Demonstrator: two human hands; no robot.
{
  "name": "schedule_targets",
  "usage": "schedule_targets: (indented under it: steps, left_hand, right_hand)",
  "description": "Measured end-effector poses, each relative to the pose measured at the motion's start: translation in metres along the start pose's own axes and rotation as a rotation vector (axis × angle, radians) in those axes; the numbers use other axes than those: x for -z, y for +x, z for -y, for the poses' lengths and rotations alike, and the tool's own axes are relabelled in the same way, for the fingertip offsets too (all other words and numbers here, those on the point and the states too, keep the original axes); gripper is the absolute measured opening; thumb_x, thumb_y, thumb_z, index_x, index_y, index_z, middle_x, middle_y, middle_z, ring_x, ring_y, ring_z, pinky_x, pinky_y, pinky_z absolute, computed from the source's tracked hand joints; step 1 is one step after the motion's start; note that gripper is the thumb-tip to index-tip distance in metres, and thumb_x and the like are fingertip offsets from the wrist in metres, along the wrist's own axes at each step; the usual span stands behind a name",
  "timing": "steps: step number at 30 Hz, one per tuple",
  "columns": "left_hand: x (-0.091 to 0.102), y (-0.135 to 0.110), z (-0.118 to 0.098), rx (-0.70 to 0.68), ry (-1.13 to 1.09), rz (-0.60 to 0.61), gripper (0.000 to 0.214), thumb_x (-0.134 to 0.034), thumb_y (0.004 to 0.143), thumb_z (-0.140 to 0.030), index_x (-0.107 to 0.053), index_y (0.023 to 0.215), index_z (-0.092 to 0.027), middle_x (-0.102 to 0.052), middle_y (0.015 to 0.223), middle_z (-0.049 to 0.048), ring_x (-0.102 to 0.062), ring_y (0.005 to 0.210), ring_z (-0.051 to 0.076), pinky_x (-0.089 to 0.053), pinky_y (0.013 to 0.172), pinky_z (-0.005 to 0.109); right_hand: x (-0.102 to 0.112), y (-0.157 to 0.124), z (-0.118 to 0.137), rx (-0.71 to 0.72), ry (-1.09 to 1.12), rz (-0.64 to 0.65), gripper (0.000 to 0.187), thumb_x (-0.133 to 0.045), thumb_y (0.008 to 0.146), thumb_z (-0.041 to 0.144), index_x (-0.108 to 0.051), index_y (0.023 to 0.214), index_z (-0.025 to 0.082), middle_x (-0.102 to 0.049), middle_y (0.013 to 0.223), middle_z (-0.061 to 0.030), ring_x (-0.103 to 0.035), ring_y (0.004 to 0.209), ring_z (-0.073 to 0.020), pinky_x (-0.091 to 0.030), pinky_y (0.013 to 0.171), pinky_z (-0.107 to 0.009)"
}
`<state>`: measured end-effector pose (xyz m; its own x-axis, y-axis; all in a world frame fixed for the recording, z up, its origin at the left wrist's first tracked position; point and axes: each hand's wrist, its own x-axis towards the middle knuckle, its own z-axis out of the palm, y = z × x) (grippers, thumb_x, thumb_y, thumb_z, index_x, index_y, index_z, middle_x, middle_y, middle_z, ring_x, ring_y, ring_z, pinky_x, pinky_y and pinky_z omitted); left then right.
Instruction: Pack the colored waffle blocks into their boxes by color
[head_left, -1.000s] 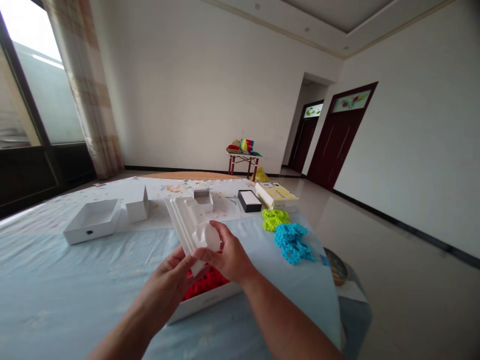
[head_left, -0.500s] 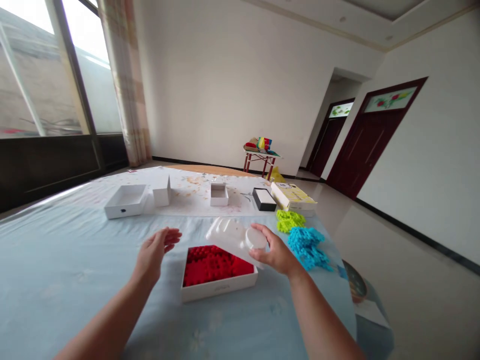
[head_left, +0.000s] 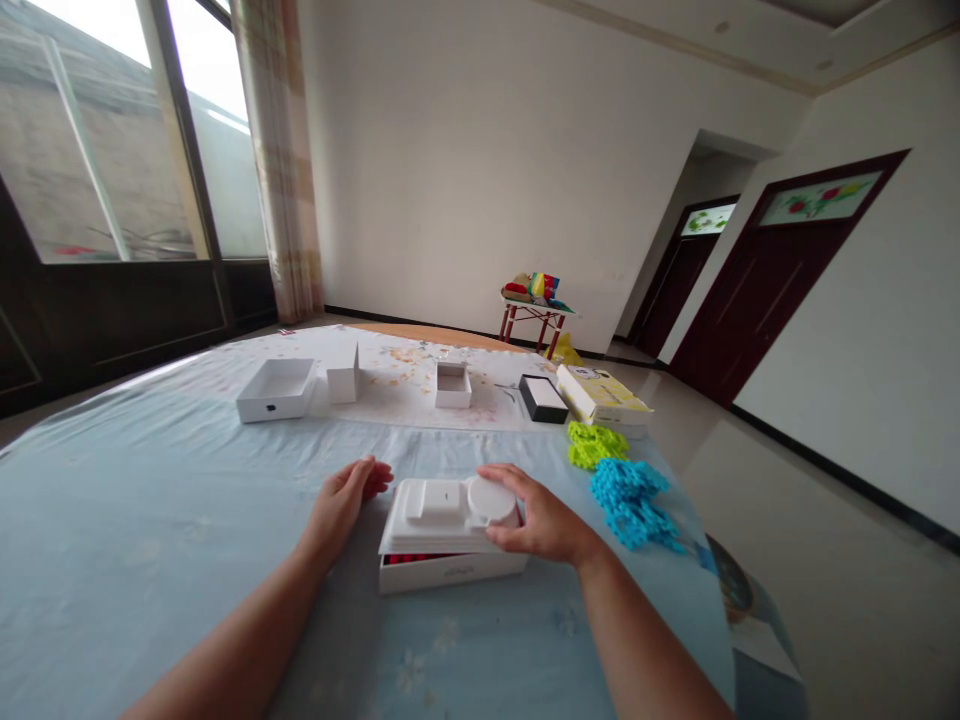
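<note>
My right hand (head_left: 544, 515) grips the round raised end of a white moulded plastic tray insert (head_left: 431, 525), thumb in front and fingers behind. The insert lies tilted over a white box (head_left: 457, 573), covering most of its opening. A strip of the red pieces (head_left: 409, 559) in the box shows below the insert's front edge. Just left of the insert, my left hand (head_left: 346, 500) hovers over the cloth with loosely bent fingers and nothing in it.
Green pieces (head_left: 596, 445) and blue pieces (head_left: 631, 503) lie in piles to the right. Farther back stand an open white box (head_left: 276, 392), a folded white card (head_left: 343, 384), a small white box (head_left: 453, 392), a black-edged box (head_left: 543, 399) and a yellow box (head_left: 604, 395).
My right hand has lowered the plastic insert from above the red pieces onto the box. My left hand has moved closer to the box, its fingers more bent. The view has shifted slightly left.
</note>
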<state>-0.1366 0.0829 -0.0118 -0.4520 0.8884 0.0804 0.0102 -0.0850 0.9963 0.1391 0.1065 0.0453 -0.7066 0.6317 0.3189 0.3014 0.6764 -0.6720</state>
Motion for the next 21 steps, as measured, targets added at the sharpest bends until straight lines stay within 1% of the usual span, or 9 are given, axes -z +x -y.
schedule_targets:
  steps: [5,11,13,15,18,21]
  left_hand:
    - [-0.001,-0.003,-0.004,-0.014,0.010,0.057,0.041,-0.054,0.070,-0.054,-0.068,0.073,-0.015,-0.070,0.070,0.0070,-0.063,0.067,0.018,-0.047,0.064,0.027]
    - [-0.007,-0.012,-0.014,-0.046,0.057,0.156,0.041,-0.052,0.071,-0.053,-0.068,0.075,-0.015,-0.070,0.080,0.0090,-0.062,0.079,0.022,-0.047,0.069,0.030]
    - [-0.009,-0.016,-0.019,-0.055,0.088,0.201,0.039,-0.053,0.070,-0.052,-0.069,0.076,-0.017,-0.070,0.083,0.0080,-0.062,0.082,0.023,-0.047,0.070,0.029]
    - [-0.011,-0.020,-0.024,-0.056,0.138,0.269,0.036,-0.055,0.070,-0.050,-0.070,0.076,-0.019,-0.071,0.081,0.0058,-0.061,0.079,0.022,-0.046,0.069,0.028]
    - [-0.012,-0.024,-0.030,-0.050,0.215,0.368,0.032,-0.058,0.068,-0.048,-0.071,0.079,-0.021,-0.070,0.073,0.0026,-0.060,0.071,0.021,-0.044,0.065,0.026]
    - [-0.011,-0.023,-0.032,-0.042,0.236,0.400,0.032,-0.058,0.068,-0.047,-0.071,0.081,-0.021,-0.070,0.073,0.0021,-0.059,0.071,0.020,-0.043,0.064,0.025]
  right_hand:
    - [0.003,-0.001,-0.002,0.020,-0.013,0.037,0.066,-0.063,0.065,0.019,-0.043,0.128,0.023,-0.042,0.131,-0.0064,-0.037,0.122,-0.0217,-0.025,0.105,-0.039]
    - [0.002,0.001,-0.006,0.015,-0.011,0.071,0.067,-0.061,0.065,0.017,-0.041,0.129,0.025,-0.040,0.133,-0.0056,-0.034,0.124,-0.0217,-0.024,0.106,-0.040]
    - [0.000,0.001,-0.008,0.009,-0.015,0.070,0.068,-0.061,0.065,0.017,-0.040,0.130,0.025,-0.039,0.134,-0.0054,-0.034,0.125,-0.0216,-0.024,0.106,-0.041]
    - [-0.001,0.000,-0.009,0.010,-0.018,0.064,0.068,-0.062,0.066,0.017,-0.041,0.129,0.026,-0.039,0.134,-0.0052,-0.033,0.125,-0.0215,-0.024,0.106,-0.041]
    - [0.000,-0.002,-0.012,-0.003,0.009,0.055,0.070,-0.066,0.066,0.023,-0.040,0.130,0.026,-0.037,0.136,-0.0055,-0.032,0.126,-0.0221,-0.022,0.106,-0.040]
    - [0.004,-0.007,-0.021,-0.069,0.099,-0.005,0.082,-0.072,0.063,0.034,-0.031,0.134,0.027,-0.032,0.140,-0.0066,-0.028,0.129,-0.0233,-0.019,0.106,-0.041]
